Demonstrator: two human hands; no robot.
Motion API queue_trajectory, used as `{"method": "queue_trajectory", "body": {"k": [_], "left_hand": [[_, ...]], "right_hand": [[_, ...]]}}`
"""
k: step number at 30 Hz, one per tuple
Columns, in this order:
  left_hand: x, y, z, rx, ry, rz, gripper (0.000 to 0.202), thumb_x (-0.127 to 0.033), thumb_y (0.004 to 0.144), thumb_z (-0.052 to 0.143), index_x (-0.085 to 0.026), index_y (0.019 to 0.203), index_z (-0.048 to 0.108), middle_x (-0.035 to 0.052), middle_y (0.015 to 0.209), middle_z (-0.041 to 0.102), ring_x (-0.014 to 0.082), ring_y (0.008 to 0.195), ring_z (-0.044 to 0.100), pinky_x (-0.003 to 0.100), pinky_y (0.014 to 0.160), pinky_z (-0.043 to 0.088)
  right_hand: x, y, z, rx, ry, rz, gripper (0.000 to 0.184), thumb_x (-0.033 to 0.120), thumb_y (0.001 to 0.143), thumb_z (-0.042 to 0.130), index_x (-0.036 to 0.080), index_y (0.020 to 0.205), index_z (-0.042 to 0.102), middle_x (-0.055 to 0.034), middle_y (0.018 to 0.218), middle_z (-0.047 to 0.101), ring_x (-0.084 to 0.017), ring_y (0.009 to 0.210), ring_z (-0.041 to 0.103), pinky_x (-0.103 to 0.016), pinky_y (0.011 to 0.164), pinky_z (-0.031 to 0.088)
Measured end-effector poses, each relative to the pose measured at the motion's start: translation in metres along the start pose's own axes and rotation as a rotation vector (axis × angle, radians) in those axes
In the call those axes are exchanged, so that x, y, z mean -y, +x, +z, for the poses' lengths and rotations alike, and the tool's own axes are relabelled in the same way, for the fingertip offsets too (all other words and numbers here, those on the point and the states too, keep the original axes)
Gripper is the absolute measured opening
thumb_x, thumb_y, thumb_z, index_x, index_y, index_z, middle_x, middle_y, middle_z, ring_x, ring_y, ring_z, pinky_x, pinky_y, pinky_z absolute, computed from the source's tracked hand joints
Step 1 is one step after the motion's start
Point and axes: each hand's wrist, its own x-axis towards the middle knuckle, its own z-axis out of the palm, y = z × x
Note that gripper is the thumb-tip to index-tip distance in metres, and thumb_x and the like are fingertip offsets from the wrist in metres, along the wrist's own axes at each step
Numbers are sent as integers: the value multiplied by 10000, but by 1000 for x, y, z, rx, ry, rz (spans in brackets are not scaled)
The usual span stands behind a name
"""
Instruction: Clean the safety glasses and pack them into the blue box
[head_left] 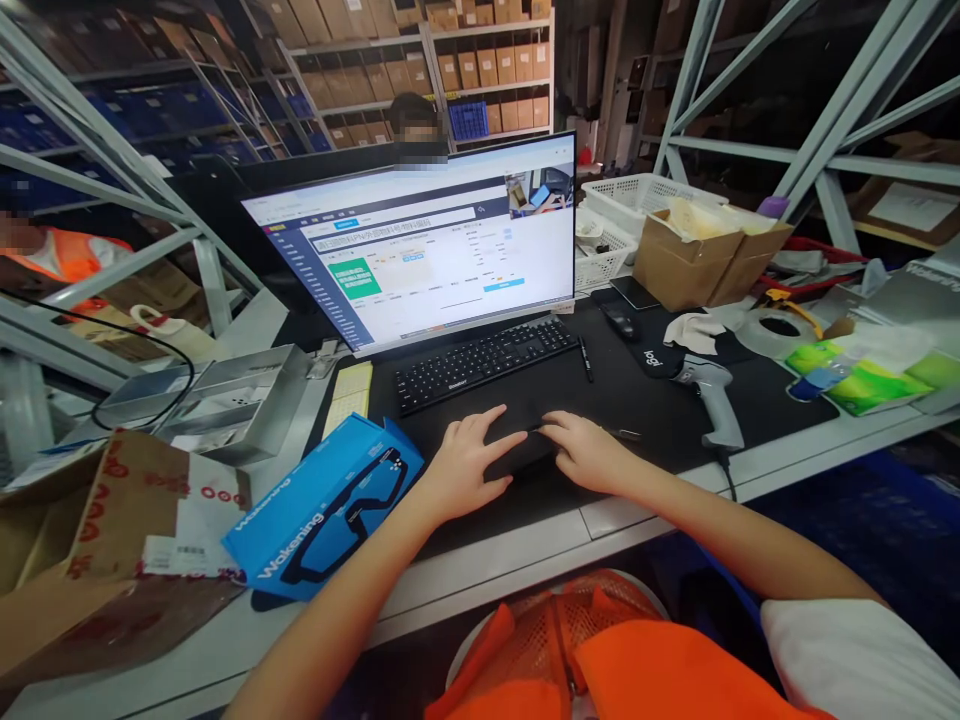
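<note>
My left hand (471, 462) is low over the black desk mat (457, 525), fingers spread and nothing visible in them. Close by on its right, my right hand (589, 452) has its fingers drawn together at a small dark item that I cannot make out against the mat. A thin metallic tool (625, 434) sticks out beside the right hand. A blue box (330, 505) printed "Wakening" with a picture of glasses lies tilted by my left forearm. Behind both hands is a black keyboard (487, 362), with a black pen (586, 360) at its right end.
A lit monitor (420, 250) stands behind the keyboard. On the right are a barcode scanner (712, 400), mouse (619, 322), tape roll (776, 328) and cardboard box (686, 260). An opened carton (135, 510) and grey box (247, 400) sit left. Another person (75, 255) is at far left.
</note>
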Motion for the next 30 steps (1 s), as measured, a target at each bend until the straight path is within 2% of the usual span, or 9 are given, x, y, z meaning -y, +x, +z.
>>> {"method": "queue_trajectory", "body": {"k": [3,6,10,12,15,17,21,25,30], "left_hand": [[-13,15,-2,130,60,-102,651,-335,850,854,-298,1474,671,184,1753,288,467,1504,422,687,1144,413],[-17,25,-4,166,44,-117,556,-340,826,879,-242,1352,731,201,1717,356,458,1483,460,676,1148,422],[-12,22,-2,90,-79,-123,530,-281,802,888,-144,1280,705,234,1638,464,418,1503,474,606,1199,436],[-4,12,-2,30,-142,-167,723,-255,763,912,-115,1411,625,242,1619,485,405,1535,448,586,1240,417],[11,-12,-4,-11,-199,-265,1093,-281,731,946,-136,1658,386,222,1628,486,412,1518,466,627,1268,380],[19,-28,-1,-35,-292,-335,1160,-341,759,942,-150,1706,300,213,1606,513,403,1470,521,615,1244,423],[16,-40,15,-269,-464,-249,935,-476,816,914,-157,1591,499,194,1528,581,366,1410,578,526,1215,484],[5,-42,22,-507,-554,-164,832,-698,886,796,-175,1497,587,179,1467,619,341,1363,605,494,1182,503],[-1,-55,18,-555,-743,-360,451,-535,1022,654,-182,1298,703,104,1150,725,221,1013,698,347,891,568]], "right_hand": [[0,5,-6,156,-90,107,449,79,903,545,74,1302,751,-205,1360,703,-339,1250,690,-512,1123,536],[3,11,-18,119,-109,110,487,105,901,593,95,1371,725,-203,1472,651,-354,1383,614,-534,1183,478],[20,36,-18,166,-129,-30,1136,329,753,907,120,1721,352,-269,1768,257,-492,1655,172,-766,1265,223],[27,51,-14,222,-160,-64,1297,398,703,968,117,1753,260,-306,1717,338,-506,1623,250,-811,1252,168],[30,60,-12,254,-188,-109,1233,422,767,939,118,1751,262,-276,1493,591,-434,1434,541,-792,1260,191],[29,59,-12,264,-191,-119,1165,433,789,921,116,1732,313,-258,1411,638,-411,1353,603,-804,1251,201],[38,55,-12,214,-189,-144,1093,386,760,937,82,1670,414,-288,1453,603,-451,1412,552,-846,1235,181],[44,56,-20,181,2,-207,983,351,745,941,116,1595,507,-219,1398,655,-380,1317,638,-638,1212,450],[25,45,-40,102,197,-141,1006,379,758,910,205,1635,447,-184,1553,573,-356,1423,594,-527,1201,503]]}}
